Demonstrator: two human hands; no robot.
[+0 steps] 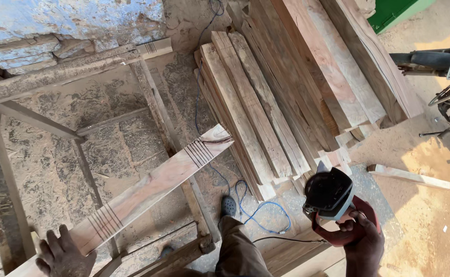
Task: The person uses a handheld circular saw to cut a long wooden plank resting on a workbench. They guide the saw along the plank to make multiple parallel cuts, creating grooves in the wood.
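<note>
Left hand [63, 256]: pressed flat on the near end of the marked plank [148, 192], fingers spread wide, gripping nothing.
Right hand [361, 238]: fingers wrapped tight around the handle of a black power tool [329, 192], held off to the right, well apart from the plank.
Marked plank: laid slantwise across the wooden frame [153, 102], groups of dark pencil lines near both ends.
Blue cable [266, 208]: looped on the ground beside the shoe [228, 206].
Stacked planks [256, 113]: piled beyond, leaning toward the wall.
</note>
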